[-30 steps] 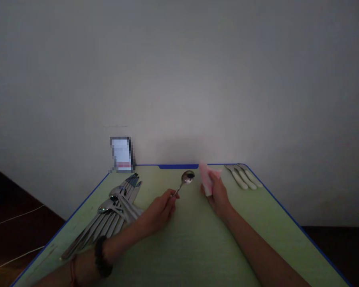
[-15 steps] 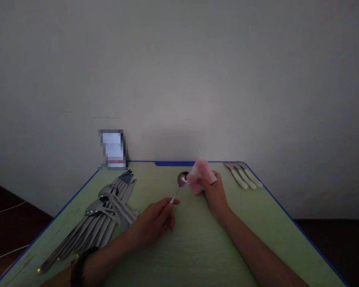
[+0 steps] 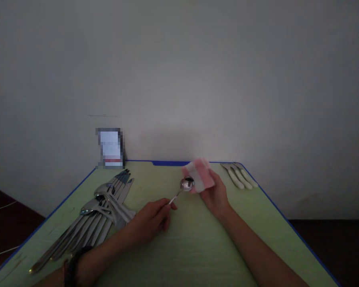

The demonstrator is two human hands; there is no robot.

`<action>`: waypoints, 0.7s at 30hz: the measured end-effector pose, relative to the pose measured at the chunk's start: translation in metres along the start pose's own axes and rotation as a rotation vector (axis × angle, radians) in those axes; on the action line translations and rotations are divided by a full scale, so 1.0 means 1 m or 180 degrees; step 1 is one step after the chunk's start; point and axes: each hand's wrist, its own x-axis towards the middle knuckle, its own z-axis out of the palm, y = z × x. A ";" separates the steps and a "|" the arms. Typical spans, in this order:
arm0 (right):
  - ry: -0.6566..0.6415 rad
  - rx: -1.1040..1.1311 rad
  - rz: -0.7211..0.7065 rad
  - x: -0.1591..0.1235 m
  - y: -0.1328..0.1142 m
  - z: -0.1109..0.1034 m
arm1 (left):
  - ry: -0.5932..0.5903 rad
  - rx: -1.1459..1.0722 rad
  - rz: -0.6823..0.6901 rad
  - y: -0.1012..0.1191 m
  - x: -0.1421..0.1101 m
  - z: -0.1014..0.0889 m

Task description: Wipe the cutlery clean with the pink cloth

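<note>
My left hand pinches a shiny metal spoon by its handle, the bowl pointing away from me toward the right. Behind the bowl, my right hand holds a pink-and-white striped cloth, spread fairly flat over its fingers. The spoon's bowl overlaps the cloth's left part in view; whether they touch I cannot tell. Part of the right hand's fingers is hidden by the cloth. Left of my left hand lies a pile of cutlery, with several knives under some spoons.
Three forks with pale handles lie side by side at the table's back right. A blurred-out phone-like screen stands at the back left against the wall. The pale green table has a blue edge, and its far side meets the wall.
The cloth has opened out from a crumpled bunch, showing its stripes, and moved behind the spoon's bowl. The bowl has turned slightly and shifted right. The view has shifted a little.
</note>
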 end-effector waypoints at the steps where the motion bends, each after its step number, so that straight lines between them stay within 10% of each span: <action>1: -0.0155 0.0096 0.0138 -0.001 -0.003 0.000 | 0.0032 -0.0013 -0.0015 0.000 0.001 0.000; 21: -0.1078 -0.2601 -0.0847 -0.007 0.009 0.000 | -0.0061 0.0759 0.0408 0.003 -0.005 -0.005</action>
